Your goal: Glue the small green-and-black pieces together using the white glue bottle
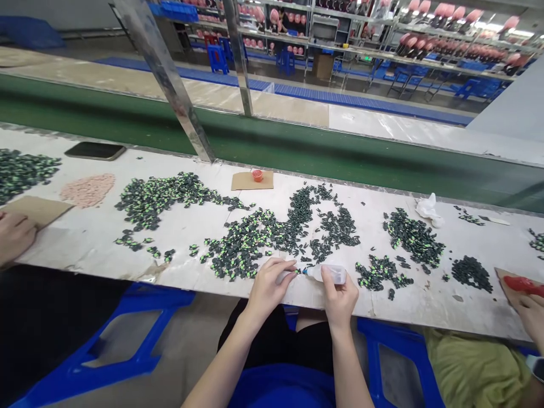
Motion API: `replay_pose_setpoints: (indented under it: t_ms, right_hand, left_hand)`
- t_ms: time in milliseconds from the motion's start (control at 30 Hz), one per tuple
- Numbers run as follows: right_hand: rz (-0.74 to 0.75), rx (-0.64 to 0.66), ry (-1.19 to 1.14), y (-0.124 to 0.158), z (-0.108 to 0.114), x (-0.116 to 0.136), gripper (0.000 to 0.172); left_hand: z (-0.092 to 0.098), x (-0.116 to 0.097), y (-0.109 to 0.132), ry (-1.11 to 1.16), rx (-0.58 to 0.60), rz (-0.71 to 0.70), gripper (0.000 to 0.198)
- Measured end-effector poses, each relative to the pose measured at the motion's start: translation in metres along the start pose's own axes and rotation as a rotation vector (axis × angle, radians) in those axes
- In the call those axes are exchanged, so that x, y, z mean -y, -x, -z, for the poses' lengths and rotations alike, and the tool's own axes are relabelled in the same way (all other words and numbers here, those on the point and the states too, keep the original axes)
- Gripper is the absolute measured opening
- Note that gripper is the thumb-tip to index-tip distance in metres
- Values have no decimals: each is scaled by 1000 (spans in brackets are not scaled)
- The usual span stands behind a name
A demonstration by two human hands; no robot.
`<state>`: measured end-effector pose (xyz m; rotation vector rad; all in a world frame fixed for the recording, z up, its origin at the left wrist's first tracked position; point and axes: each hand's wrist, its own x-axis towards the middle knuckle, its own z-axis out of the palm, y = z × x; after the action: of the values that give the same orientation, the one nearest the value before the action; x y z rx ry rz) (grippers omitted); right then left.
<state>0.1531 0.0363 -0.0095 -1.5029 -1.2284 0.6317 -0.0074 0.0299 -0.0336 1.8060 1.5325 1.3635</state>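
In my right hand is a small translucent squeeze bottle, lying on its side with its blue-tipped nozzle pointing left. My left hand pinches a tiny dark green piece between thumb and fingertips, right by the nozzle. Whether the tip touches the piece I cannot tell. Just beyond my left hand spreads a pile of small dark pieces with bright green marks. Farther up lies a pile of plain dark green pieces.
A cardboard piece bears a small red cap. More dark piles lie to the right, near a crumpled tissue. A phone and pink pieces are at left. Co-workers' hands show at both sides. A metal post rises behind.
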Motion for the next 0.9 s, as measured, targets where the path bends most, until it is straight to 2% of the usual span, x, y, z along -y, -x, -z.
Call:
replay_pose_setpoints:
  t_ms: [333,700,800,900]
  right_hand:
    - [-68,-35,-41,-2,-2,1,39]
    - [-93,13,-86,-4,-1,1,39]
    - [-107,-16,-111,-4,-2,-1,39]
    - [-139,-113,-197,-4,0,-5,39]
  left_hand:
    - [1,-3,-1,24,-1,69,11]
    - [1,-1,-1,12,-16,61,10]
    - [1,-1,-1,26,-2,73,10]
    - [0,1,0,43,2,90,11]
